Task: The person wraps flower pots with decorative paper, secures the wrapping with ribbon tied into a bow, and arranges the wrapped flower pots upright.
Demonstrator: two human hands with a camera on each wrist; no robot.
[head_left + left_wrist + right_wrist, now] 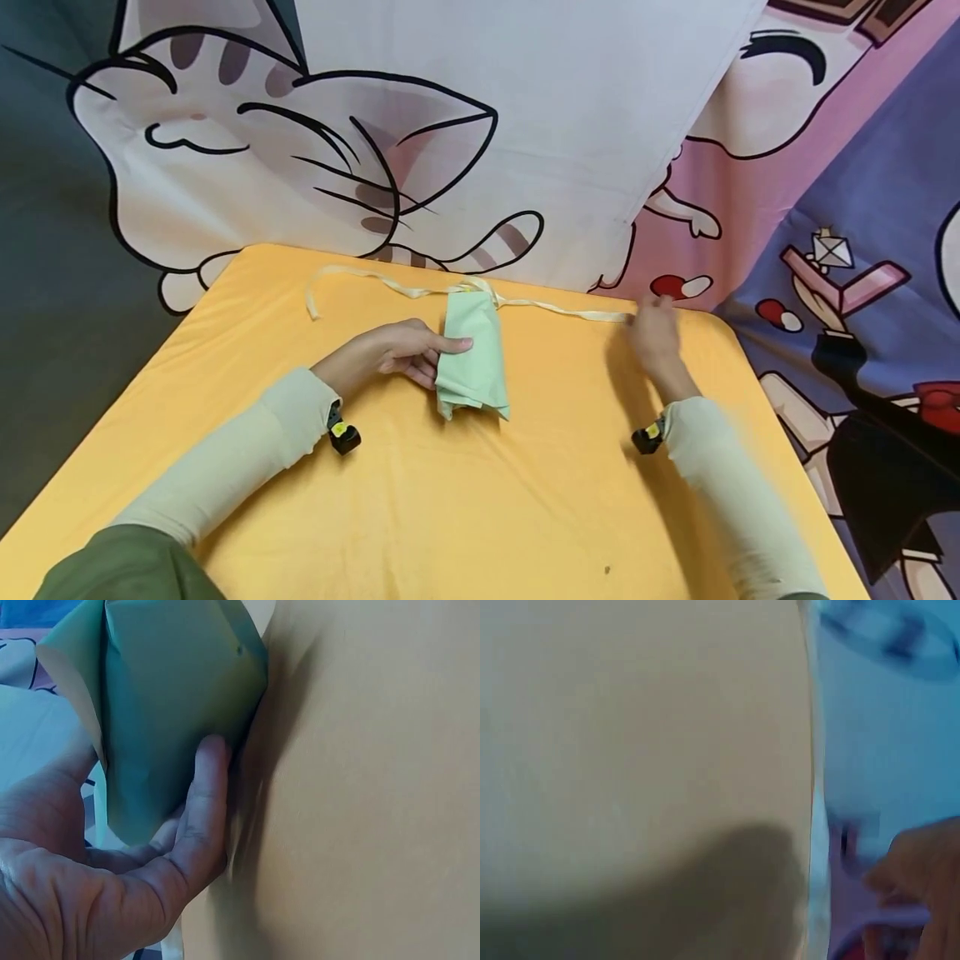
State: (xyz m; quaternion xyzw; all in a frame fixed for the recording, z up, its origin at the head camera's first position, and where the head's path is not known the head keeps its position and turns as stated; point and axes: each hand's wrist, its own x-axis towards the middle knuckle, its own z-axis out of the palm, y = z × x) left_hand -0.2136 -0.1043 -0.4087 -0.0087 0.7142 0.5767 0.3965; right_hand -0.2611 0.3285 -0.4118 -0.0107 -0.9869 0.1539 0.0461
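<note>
A pale green wrapped packet (472,354) stands on the yellow cloth, its top gathered by a cream ribbon (551,308) with tails running left and right. My left hand (412,348) grips its left side, thumb across the front and fingers behind. In the left wrist view, the fingers (212,776) press along the packet's green wrap (172,690), folded at one edge. Blurred, my right hand (656,337) is at the end of the ribbon's right tail. The right wrist view shows its fingers beside the ribbon (819,885); whether they pinch it cannot be made out.
A yellow cloth (450,508) covers the table, whose far edge lies just behind the ribbon. Printed curtains (585,150) with a cartoon cat and figures hang behind and to the right. A small dark speck (607,570) is on the cloth near the front.
</note>
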